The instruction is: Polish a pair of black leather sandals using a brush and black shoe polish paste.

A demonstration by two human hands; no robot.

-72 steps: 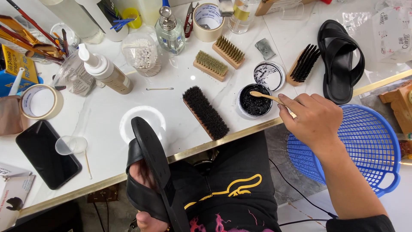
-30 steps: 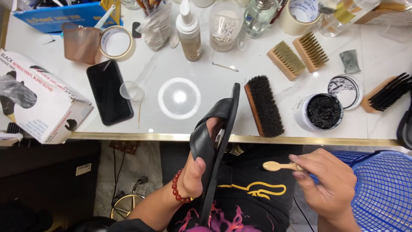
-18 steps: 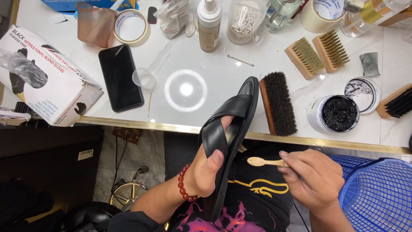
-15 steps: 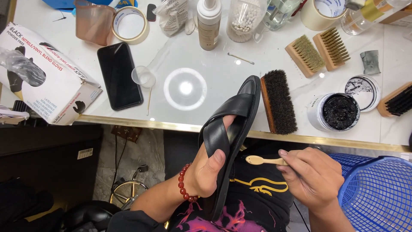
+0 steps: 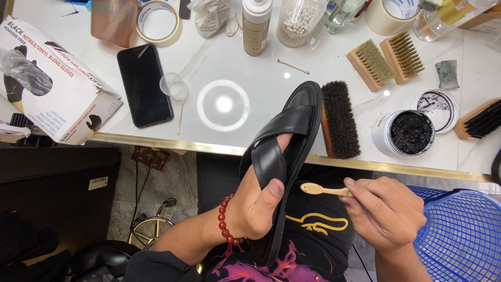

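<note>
Fingers, left hand (image 5: 258, 206): closed through the straps of the black sandal (image 5: 284, 151).
Fingers, right hand (image 5: 386, 211): pinching a small wooden applicator (image 5: 319, 189) beside the sole.
Bench (image 5: 261, 83): open jar of black polish (image 5: 409, 132).

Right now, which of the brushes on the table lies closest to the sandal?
The dark-bristled brush, lying right beside the black sandal toe. The two tan brushes lie farther back, and the black-bristled one is at the right edge.

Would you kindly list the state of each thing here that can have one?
Black sandal: tilted, worn over the left hand.
Right hand: gripping a small wooden applicator.
Polish jar: open, its lid beside it.
Phone: screen dark.
Glove box: open.
</note>
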